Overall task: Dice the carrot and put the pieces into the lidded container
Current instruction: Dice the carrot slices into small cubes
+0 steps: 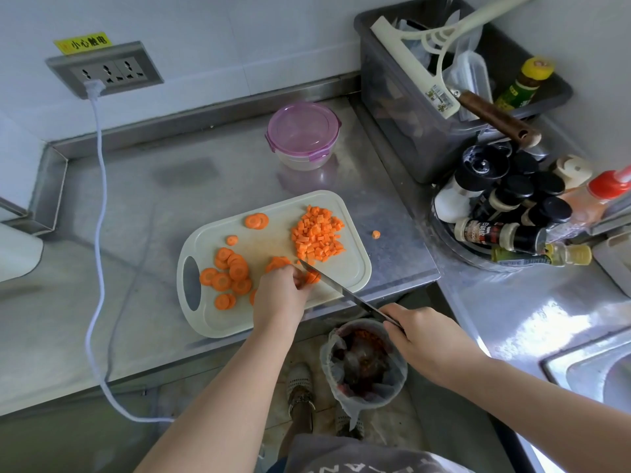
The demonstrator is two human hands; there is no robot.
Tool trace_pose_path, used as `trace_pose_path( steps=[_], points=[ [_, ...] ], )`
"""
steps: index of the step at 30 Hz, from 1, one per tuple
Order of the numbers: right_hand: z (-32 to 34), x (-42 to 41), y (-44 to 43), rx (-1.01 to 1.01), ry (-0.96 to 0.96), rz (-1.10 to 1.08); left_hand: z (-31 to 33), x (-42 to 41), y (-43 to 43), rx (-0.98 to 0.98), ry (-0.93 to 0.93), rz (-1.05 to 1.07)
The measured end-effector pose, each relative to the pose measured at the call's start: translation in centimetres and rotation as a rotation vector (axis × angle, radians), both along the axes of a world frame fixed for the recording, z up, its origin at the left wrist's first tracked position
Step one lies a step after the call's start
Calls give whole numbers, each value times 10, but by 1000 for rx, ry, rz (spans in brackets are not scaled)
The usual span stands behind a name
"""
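Observation:
A pale cutting board (355,268) lies on the steel counter. A heap of diced carrot (317,233) sits at its far right, and several round carrot slices (228,274) are spread over its left half. My left hand (283,291) holds a small stack of slices (312,277) down with curled fingertips. My right hand (423,336) grips the handle of a knife (336,290), whose blade angles across the board's near edge with its tip beside the stack. The round container with the purple clip lid (304,134) stands closed behind the board.
One carrot cube (376,234) lies on the counter right of the board. A turntable of spice bottles (512,213) and a grey bin (426,107) stand to the right. A white cable (99,213) hangs over the counter's front edge. A lined waste bucket (362,363) stands on the floor.

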State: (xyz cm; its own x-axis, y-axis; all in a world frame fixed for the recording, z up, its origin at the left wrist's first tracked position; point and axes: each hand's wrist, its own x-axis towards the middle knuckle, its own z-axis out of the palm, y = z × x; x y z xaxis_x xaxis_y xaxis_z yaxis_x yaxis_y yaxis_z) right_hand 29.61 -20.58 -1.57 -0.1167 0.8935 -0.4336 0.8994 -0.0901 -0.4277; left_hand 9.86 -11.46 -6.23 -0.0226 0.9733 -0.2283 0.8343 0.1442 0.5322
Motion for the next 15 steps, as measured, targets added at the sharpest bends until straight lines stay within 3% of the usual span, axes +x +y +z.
trace_pose_path(
  steps=[15],
  points=[
    [-6, -7, 10, -86, -141, 64, -2, 1, 5, -18, 42, -46]
  ],
)
